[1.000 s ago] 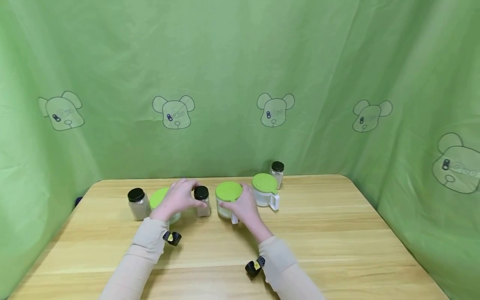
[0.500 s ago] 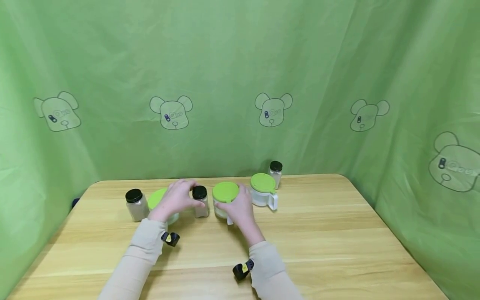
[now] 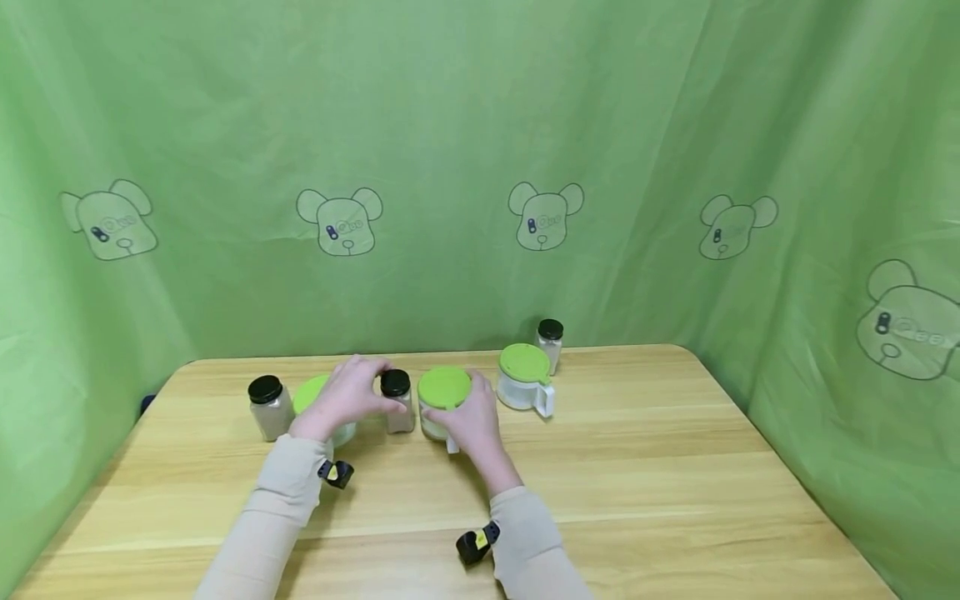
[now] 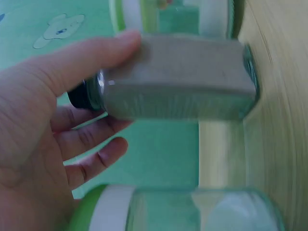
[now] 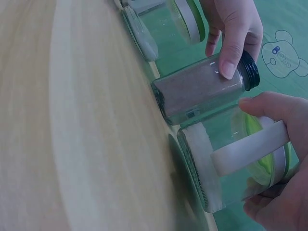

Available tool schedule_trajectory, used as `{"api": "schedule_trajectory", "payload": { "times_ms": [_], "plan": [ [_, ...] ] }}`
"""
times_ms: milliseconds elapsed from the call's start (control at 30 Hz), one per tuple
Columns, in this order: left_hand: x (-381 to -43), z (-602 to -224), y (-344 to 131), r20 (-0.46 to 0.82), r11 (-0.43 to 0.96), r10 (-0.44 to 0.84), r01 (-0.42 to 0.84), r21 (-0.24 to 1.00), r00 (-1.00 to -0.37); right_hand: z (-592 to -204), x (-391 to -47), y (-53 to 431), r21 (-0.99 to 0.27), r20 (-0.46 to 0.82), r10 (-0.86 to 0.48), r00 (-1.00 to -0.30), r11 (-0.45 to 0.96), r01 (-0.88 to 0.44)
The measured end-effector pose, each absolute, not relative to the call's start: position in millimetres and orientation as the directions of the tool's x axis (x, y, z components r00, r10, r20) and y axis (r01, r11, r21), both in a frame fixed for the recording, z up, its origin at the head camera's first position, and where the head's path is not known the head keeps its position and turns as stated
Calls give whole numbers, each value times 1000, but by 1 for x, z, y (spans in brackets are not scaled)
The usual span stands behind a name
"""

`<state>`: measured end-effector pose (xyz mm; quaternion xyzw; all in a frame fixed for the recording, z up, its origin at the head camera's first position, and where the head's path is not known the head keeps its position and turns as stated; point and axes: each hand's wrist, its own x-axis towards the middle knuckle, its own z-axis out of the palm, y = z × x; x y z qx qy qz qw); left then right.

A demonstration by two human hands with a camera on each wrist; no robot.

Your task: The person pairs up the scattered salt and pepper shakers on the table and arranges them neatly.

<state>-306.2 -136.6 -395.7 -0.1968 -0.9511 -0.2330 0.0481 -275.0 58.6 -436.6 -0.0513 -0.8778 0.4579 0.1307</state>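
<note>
My left hand grips a square clear jar near its black lid, thumb on one side and fingers on the other. It stands upright and holds a greyish-brown powder. Just to its right, my right hand holds a round glass seasoning pot around its green lid. The pot has a white handle pointing toward me and some white contents at the bottom. The two containers stand close side by side. Partly behind my left hand is another green-lidded pot.
A second black-lidded jar stands at the far left of the row. On the right are a third green-lidded pot with a white handle and a black-lidded jar behind it. The wooden table meets a green curtain.
My right hand has moved a little left and toward me with the green-lidded pot, closer to the black-lidded jar. My left hand keeps its grip. The view has shifted slightly.
</note>
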Motion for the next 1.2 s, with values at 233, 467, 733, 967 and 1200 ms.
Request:
{"api": "schedule_trajectory", "payload": {
  "times_ms": [233,467,733,967,1200],
  "plan": [
    [-306,-393,-140,207,807,393,443,390,-896,-432,-274,58,-821,169,194,-966,570,-29],
    [-307,-394,-142,202,813,402,450,369,-893,-433,-275,56,-802,158,201,-967,598,-7],
    [-305,-396,-143,189,810,406,448,378,-894,-436,-273,55,-776,175,190,-966,631,-16],
    [-306,-397,-143,196,809,406,451,377,-893,-437,-271,55,-746,191,170,-967,665,-30],
    [-306,-398,-142,189,811,409,451,373,-893,-436,-269,57,-734,197,159,-967,678,-38]
  ]
}}
